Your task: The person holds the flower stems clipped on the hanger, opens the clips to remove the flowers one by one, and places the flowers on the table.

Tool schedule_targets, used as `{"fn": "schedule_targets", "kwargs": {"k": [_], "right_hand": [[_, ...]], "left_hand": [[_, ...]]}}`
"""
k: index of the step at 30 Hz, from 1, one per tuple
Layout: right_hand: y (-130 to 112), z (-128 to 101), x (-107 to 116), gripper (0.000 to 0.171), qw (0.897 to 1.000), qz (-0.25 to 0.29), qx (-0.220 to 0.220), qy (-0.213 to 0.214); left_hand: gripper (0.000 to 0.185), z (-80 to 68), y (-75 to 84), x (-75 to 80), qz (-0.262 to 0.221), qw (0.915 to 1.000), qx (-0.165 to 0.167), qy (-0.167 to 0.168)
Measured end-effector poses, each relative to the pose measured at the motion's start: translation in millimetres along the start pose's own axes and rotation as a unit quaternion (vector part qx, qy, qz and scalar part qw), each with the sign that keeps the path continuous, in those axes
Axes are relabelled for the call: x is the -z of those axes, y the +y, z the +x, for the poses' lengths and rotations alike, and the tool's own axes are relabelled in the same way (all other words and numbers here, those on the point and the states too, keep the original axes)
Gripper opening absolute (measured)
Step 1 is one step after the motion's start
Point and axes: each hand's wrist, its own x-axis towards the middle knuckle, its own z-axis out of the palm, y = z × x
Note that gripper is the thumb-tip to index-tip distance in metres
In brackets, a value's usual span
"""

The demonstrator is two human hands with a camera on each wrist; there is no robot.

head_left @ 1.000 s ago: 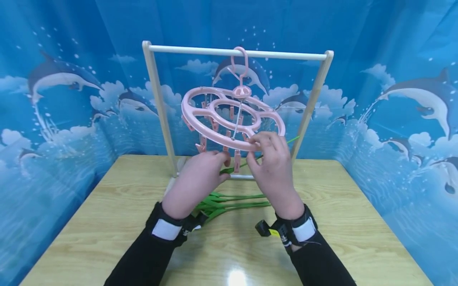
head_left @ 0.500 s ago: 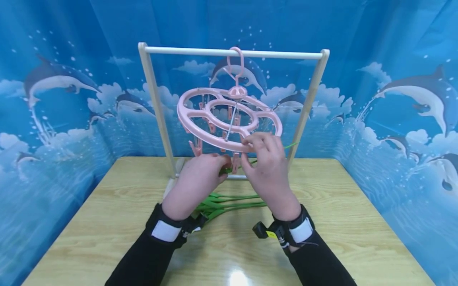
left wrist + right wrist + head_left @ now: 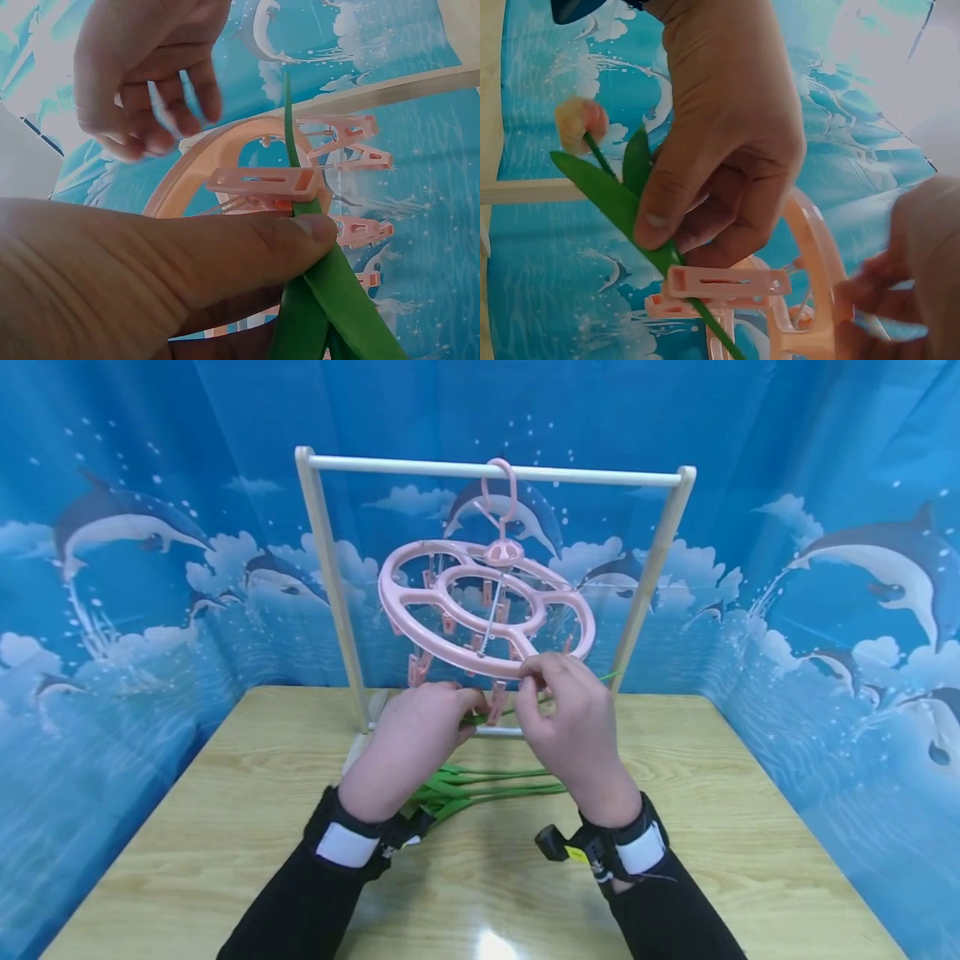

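My left hand point(image 3: 420, 739) pinches the green leaves point(image 3: 337, 292) of an artificial tulip between thumb and fingers. Its pale pink bloom point(image 3: 581, 124) shows in the right wrist view. A pink clothespin point(image 3: 727, 282) lies across the stem just beyond the fingertips; whether it clamps the stem is hard to tell. That clothespin hangs from a round pink clip hanger point(image 3: 450, 647), tilted and hooked on a rail. My right hand point(image 3: 576, 727) is beside the hanger's front right rim, fingers loosely bent and holding nothing. In the right wrist view it is blurred.
A rack with a white rail point(image 3: 405, 467) and wooden posts point(image 3: 648, 585) stands at the table's back. Several more green stems point(image 3: 480, 789) lie on the wooden table point(image 3: 675, 827) below the hanger. Other pink clothespins point(image 3: 420, 667) dangle around it. A dolphin-print curtain point(image 3: 787, 443) encloses the table.
My right hand has let go of the hanger's rim and lowered slightly. The hanger has swayed a little left and back. My left hand keeps pinching the tulip in nearly the same place.
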Motion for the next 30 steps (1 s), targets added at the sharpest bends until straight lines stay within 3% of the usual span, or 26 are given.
{"fn": "schedule_targets", "kwargs": {"k": [5, 11, 22, 25, 30], "right_hand": [[-5, 1, 6, 0.021, 0.992, -0.056, -0.069, -0.086], [-12, 5, 13, 0.028, 0.965, -0.086, -0.135, -0.208], [-17, 10, 15, 0.037, 0.928, -0.094, -0.169, -0.320], [-17, 10, 15, 0.031, 0.925, -0.088, -0.162, -0.332], [-18, 9, 14, 0.019, 0.933, -0.083, -0.148, -0.317]], "left_hand": [[0.022, -1.4, 0.3, 1.5, 0.005, 0.9999, 0.006, -0.010], [0.021, -3.2, 0.1, 1.3, 0.010, 0.9999, -0.002, -0.008], [0.024, -2.9, 2.5, 0.6, 0.026, 0.9996, -0.005, 0.005], [0.023, -2.6, 3.8, 1.0, 0.036, 0.9993, -0.005, 0.006], [0.021, -2.8, 5.4, 1.7, 0.041, 0.9991, -0.007, 0.003]]}}
